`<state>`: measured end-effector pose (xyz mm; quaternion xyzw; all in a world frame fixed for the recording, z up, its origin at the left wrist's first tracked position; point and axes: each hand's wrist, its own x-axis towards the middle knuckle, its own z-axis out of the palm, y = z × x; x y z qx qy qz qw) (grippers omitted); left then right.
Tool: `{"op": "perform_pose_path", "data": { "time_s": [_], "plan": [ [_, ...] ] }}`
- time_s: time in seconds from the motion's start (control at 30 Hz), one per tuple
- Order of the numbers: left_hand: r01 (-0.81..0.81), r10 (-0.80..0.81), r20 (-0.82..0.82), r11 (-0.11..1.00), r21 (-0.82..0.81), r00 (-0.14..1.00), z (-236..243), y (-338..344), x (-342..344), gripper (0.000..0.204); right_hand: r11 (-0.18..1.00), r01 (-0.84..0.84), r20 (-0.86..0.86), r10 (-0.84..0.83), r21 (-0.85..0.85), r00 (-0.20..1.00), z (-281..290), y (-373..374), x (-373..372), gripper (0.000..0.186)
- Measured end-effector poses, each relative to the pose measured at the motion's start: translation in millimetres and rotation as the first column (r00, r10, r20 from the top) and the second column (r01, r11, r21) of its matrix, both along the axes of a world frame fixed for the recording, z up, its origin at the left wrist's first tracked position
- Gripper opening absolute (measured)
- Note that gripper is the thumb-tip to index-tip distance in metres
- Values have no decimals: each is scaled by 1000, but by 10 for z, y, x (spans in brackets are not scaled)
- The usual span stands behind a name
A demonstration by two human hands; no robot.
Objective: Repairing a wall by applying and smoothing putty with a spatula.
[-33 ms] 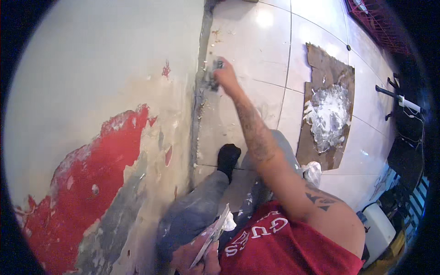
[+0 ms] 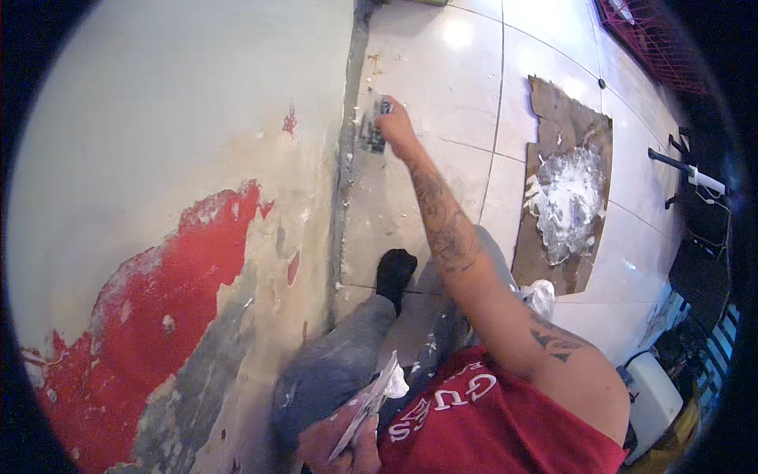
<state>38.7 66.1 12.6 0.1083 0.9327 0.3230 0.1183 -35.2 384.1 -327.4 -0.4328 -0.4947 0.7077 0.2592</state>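
Observation:
My right hand [image 2: 398, 130] is stretched far forward, closed on a scraper [image 2: 372, 133] with a wide, dark-smeared blade. The scraper is low beside the joint where the wall [image 2: 237, 87] meets the tiled floor [image 2: 442, 87]; whether its blade touches the wall I cannot tell. Close to my body at the lower edge, my left hand [image 2: 335, 438] grips a thin, flat, pale plate [image 2: 359, 419], seen nearly edge-on. A lump of white putty [image 2: 396, 385] sits at the plate's far end. Part of the left hand's fingers is hidden behind the plate.
Peeling red paint [image 2: 158, 292] and grey patches mark the near wall. On the floor to the right lies a brown board [image 2: 572, 110] smeared with white putty [image 2: 564, 197]. My foot in a black sock [image 2: 394, 271] is near the wall. A white container [image 2: 654, 395] stands behind right.
My right hand and the scraper have shifted slightly right, away from the wall, and the blade shows more clearly. The left hand and plate are nearly unchanged.

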Motion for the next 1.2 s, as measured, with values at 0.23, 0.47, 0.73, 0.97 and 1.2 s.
{"op": "perform_pose_path", "data": {
  "time_s": [0.23, 0.47, 0.73, 0.97, 1.2],
  "plan": [
    [714, -805, -262, 594, -371, 533, 71, -6, -224, 24, 972, -214, 169, 227, -93, 959, -191, 532, -422, 25],
    [197, -209, -102, 973, -119, 973, -92, -93, 63, 35, 977, -91, 216, 49, 191, 975, -270, 210, -457, 42],
    [651, -693, -113, 712, -265, 712, 77, -45, -225, 33, 912, -130, 148, 77, 388, 986, 578, -809, -76, 54],
    [427, -422, -193, 904, -15, 886, -107, -64, -59, 34, 997, 20, 177, -32, 69, 984, -316, 215, -254, 38],
    [230, -227, 427, 972, 46, 875, 37, 55, -115, 37, 885, -236, 135, 198, 402, 971, -867, 837, -334, 38]
  ]
}}
